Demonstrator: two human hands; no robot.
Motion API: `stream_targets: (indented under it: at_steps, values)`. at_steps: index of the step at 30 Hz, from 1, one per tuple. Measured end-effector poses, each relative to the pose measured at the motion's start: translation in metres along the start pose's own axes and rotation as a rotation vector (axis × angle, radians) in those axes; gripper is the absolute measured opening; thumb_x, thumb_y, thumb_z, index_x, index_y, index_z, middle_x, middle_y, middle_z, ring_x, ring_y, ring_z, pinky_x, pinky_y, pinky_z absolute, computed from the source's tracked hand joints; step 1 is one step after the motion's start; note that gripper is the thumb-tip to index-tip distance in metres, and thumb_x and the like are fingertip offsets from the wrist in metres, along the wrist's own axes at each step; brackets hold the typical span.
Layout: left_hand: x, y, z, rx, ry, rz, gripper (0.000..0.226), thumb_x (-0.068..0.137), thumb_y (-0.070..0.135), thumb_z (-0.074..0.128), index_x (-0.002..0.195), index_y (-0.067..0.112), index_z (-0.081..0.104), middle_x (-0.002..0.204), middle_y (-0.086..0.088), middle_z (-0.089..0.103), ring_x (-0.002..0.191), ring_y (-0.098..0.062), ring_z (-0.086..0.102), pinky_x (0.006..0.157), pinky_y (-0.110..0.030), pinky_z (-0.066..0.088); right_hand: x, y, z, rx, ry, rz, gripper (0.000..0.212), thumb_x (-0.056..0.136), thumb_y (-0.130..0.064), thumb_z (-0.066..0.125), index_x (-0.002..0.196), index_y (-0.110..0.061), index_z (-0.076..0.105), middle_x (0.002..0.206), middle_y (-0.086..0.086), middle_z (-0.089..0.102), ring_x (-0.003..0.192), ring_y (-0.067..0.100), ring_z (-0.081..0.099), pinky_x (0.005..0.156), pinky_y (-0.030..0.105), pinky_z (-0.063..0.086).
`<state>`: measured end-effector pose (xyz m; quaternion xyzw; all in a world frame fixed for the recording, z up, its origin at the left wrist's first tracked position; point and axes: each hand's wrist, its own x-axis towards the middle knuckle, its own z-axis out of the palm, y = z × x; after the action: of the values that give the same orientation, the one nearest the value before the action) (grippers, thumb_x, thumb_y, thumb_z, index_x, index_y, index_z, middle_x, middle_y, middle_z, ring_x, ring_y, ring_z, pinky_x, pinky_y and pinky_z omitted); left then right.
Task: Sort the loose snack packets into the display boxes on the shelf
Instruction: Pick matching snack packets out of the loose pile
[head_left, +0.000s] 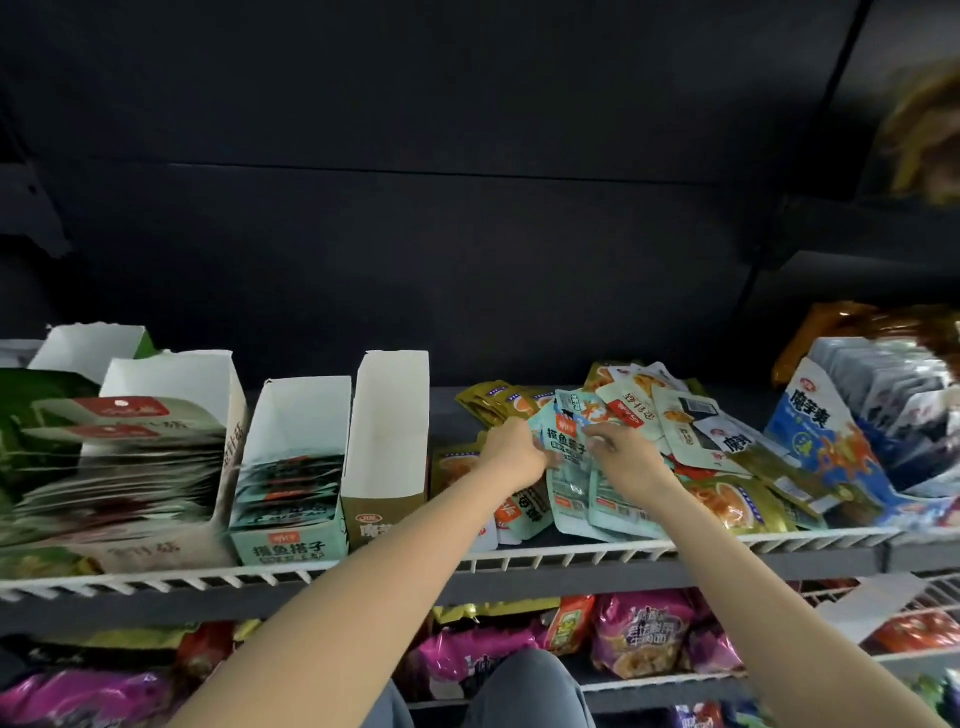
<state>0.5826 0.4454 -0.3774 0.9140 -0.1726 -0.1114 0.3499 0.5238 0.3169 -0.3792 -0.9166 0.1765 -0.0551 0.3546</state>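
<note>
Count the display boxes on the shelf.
5: back-left white box, wide box, teal box, empty gold box, blue box at right. Others may be hidden off frame.

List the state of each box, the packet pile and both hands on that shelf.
Teal box: upright, partly filled with packets.
Gold box: upright, open top, no packets visible inside.
White box: upright, packed with stacked packets.
Blue box: tilted, full.
Loose pile: unsorted, spread on the shelf.
Teal packets: gathered in both hands.
Left hand: grip on the teal packets.
Right hand: pinching the teal packets.
</note>
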Motion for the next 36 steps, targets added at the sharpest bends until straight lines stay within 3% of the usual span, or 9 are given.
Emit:
stream_targets:
  at_steps: [4,6,9,15,22,25,29,33,36]
  values:
    - [-0.029,0.006,-0.025,-0.123,0.209,0.339,0.014,0.089,0.019,0.062,0.08,0.011,0.055,0.078,0.001,0.059,0.069,-0.012,0.055,0.063,-0.026,0.044,-0.017,-0.032,-0.009,0.368,0.028,-0.071,0.038,0.096,-0.044,0.043,0.116,-0.016,0.061,0.097,0.003,0.066,0.088,0.015,0.06,0.08,0.026,0.049]
    - [-0.047,0.008,-0.039,-0.122,0.176,0.452,0.01,0.088,0.023,0.064,0.089,0.013,0.063,0.086,0.003,0.066,0.077,-0.007,0.061,0.071,-0.024,0.05,-0.025,-0.051,-0.011,0.558,-0.023,-0.061,0.032,0.094,-0.043,0.049,0.099,-0.016,0.064,0.099,0.008,0.069,0.094,0.021,0.065,0.088,0.039,0.054]
    - [-0.066,0.003,-0.065,-0.089,0.158,0.539,0.02,0.089,0.028,0.062,0.107,0.021,0.065,0.108,0.01,0.066,0.093,0.002,0.057,0.085,-0.018,0.046,-0.036,-0.072,-0.016,0.659,0.064,-0.124,0.021,0.096,-0.023,0.051,0.105,-0.011,0.065,0.104,0.009,0.071,0.093,0.023,0.068,0.089,0.049,0.053]
    - [-0.1,-0.03,-0.134,-0.144,0.467,0.503,0.044,0.085,0.021,0.066,0.126,0.019,0.05,0.115,0.011,0.052,0.105,-0.002,0.052,0.088,-0.013,0.044,-0.063,-0.128,-0.007,0.925,-0.048,-0.302,0.02,0.095,-0.015,0.053,0.111,-0.011,0.063,0.108,0.006,0.071,0.097,0.025,0.069,0.087,0.048,0.054]
    - [-0.131,-0.086,-0.201,-0.013,0.601,0.434,0.008,0.086,0.017,0.065,0.094,0.016,0.061,0.087,0.01,0.064,0.083,-0.003,0.062,0.075,-0.02,0.053,-0.074,-0.202,0.045,0.82,-0.135,-0.47,0.014,0.091,-0.013,0.058,0.099,-0.019,0.067,0.103,0.0,0.072,0.095,0.016,0.069,0.086,0.039,0.056]
    - [-0.139,-0.104,-0.214,-0.015,0.639,0.435,0.029,0.086,0.018,0.066,0.113,0.022,0.055,0.1,0.013,0.061,0.088,0.007,0.054,0.077,-0.004,0.043,-0.07,-0.217,0.067,0.756,-0.173,-0.472,0.015,0.091,-0.014,0.059,0.102,-0.018,0.067,0.103,0.001,0.072,0.097,0.016,0.068,0.089,0.039,0.055]
    - [-0.147,-0.118,-0.222,0.01,0.64,0.448,0.056,0.085,0.02,0.066,0.134,0.024,0.041,0.104,0.015,0.053,0.094,0.003,0.053,0.085,-0.011,0.042,-0.063,-0.214,0.092,0.621,-0.206,-0.437,0.021,0.091,-0.017,0.06,0.11,-0.014,0.067,0.106,0.005,0.071,0.1,0.019,0.067,0.093,0.043,0.052]
    - [-0.151,-0.129,-0.224,0.237,0.529,0.445,0.03,0.091,0.02,0.058,0.12,0.025,0.055,0.098,0.008,0.06,0.087,-0.004,0.058,0.084,-0.024,0.05,-0.061,-0.206,0.098,0.354,-0.18,-0.477,0.023,0.088,-0.013,0.063,0.11,-0.01,0.068,0.106,0.002,0.071,0.099,0.014,0.065,0.092,0.03,0.05]
    - [-0.15,-0.132,-0.224,0.572,0.498,0.454,0.018,0.094,0.03,0.051,0.106,0.025,0.063,0.103,0.009,0.062,0.103,-0.01,0.052,0.093,-0.03,0.04,-0.064,-0.203,0.093,0.195,-0.116,-0.6,0.021,0.086,-0.011,0.065,0.106,-0.016,0.07,0.1,-0.005,0.069,0.094,0.008,0.061,0.084,0.016,0.046]
